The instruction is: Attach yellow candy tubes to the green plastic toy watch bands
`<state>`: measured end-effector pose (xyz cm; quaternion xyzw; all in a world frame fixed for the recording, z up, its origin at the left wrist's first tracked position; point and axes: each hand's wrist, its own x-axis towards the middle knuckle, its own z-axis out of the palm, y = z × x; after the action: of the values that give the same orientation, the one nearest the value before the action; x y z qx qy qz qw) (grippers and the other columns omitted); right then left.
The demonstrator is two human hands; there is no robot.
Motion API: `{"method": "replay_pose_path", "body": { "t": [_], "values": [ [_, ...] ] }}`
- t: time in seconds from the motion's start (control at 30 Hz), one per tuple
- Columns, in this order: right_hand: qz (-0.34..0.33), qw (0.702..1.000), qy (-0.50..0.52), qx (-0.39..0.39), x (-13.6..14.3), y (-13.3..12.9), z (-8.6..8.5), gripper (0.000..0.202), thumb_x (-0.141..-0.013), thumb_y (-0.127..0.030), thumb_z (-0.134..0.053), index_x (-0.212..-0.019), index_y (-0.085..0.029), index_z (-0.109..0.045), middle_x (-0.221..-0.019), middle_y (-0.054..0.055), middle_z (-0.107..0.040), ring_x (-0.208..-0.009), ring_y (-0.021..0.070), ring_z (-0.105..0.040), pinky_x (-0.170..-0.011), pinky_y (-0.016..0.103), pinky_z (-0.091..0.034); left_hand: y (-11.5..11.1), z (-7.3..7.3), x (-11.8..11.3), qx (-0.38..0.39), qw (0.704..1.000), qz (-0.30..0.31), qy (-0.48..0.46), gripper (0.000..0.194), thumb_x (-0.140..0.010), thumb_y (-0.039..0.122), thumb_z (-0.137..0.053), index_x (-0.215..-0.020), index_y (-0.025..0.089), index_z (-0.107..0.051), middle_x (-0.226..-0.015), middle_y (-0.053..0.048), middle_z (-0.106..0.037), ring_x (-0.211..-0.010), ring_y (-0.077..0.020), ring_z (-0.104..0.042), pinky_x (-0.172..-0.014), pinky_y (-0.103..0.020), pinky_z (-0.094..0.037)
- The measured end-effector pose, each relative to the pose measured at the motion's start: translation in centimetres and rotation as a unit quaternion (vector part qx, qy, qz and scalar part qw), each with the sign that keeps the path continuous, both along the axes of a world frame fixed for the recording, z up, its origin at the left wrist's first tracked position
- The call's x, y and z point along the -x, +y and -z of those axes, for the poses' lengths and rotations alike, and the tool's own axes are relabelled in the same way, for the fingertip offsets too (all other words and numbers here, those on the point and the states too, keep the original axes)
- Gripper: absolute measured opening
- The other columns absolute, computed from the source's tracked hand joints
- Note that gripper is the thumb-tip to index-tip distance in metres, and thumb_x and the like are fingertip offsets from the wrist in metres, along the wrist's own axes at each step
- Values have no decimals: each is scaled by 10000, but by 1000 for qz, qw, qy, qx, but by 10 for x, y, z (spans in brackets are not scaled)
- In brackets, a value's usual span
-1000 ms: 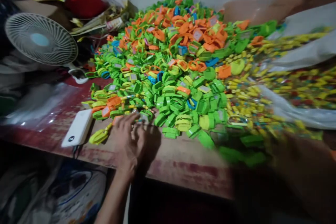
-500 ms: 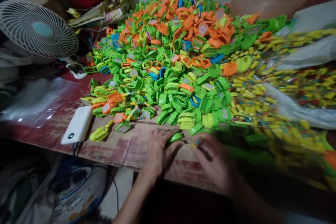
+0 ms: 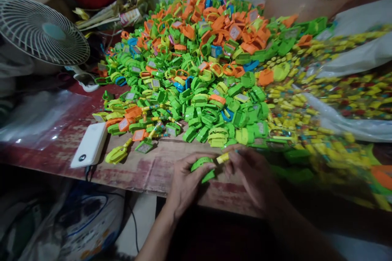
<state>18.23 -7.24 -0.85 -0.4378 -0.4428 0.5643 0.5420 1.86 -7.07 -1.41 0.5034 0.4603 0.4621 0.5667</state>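
Observation:
My left hand (image 3: 185, 179) is closed around a green plastic toy watch (image 3: 202, 164), its curved band sticking out past the thumb. Between the fingertips of my right hand (image 3: 249, 171) is a small yellow tube (image 3: 223, 158), pointing left at the toy watch with a small gap between them. Part of the tube is hidden by the fingers. Just beyond both hands, stacked yellow-green toy watches (image 3: 218, 136) form the near edge of a big pile of toy watches (image 3: 183, 69), mostly green and orange.
Many small yellow tubes (image 3: 289, 106) lie on the right by a white plastic bag (image 3: 352, 126). A white power bank (image 3: 89, 144) with a cable rests on the worn red table (image 3: 45, 163). Behind it are clear plastic bags (image 3: 43, 118) and a fan (image 3: 45, 30).
My left hand has lifted and turned the green toy watch. My right hand has come closer to it, and the yellow tube now shows between its fingers. The view has shifted slightly.

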Motion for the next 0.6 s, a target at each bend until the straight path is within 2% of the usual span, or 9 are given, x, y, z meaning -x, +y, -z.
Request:
{"method": "replay_pose_path", "body": {
  "t": [0.07,0.13,0.4,0.6],
  "values": [
    [10,1000,5,4,3,3,1,204,-858,-379,-645,-830,-177,-652,-560,-40,-544,-487,96,-496,-507,235,-442,-2,-1,-4,104,993,9,-62,281,-745,351,-751,-919,130,-743,-712,-56,-684,-583,-163,-617,-544,-259,-489],
    [20,1000,-4,11,4,5,1,224,-839,-375,-663,-750,-171,-640,-565,-38,-556,-462,84,-491,-468,220,-436,-4,0,-7,144,986,12,-88,322,-711,346,-778,-931,115,-739,-648,-40,-666,-516,-138,-590,-486,-224,-459],
    [73,993,-85,28,2,5,-9,337,-756,-454,-730,-634,-182,-573,-515,-34,-580,-389,88,-504,-388,214,-459,-1,-1,-18,153,983,6,-96,267,-668,262,-801,-884,117,-740,-660,-29,-692,-515,-110,-581,-516,-209,-485],
    [119,981,-155,3,4,3,-13,359,-764,-466,-716,-608,-197,-536,-492,-37,-570,-382,91,-508,-359,198,-443,-4,2,-25,133,987,10,-92,234,-665,248,-808,-860,143,-732,-689,-13,-713,-533,-103,-598,-553,-203,-499]
  ]
}}
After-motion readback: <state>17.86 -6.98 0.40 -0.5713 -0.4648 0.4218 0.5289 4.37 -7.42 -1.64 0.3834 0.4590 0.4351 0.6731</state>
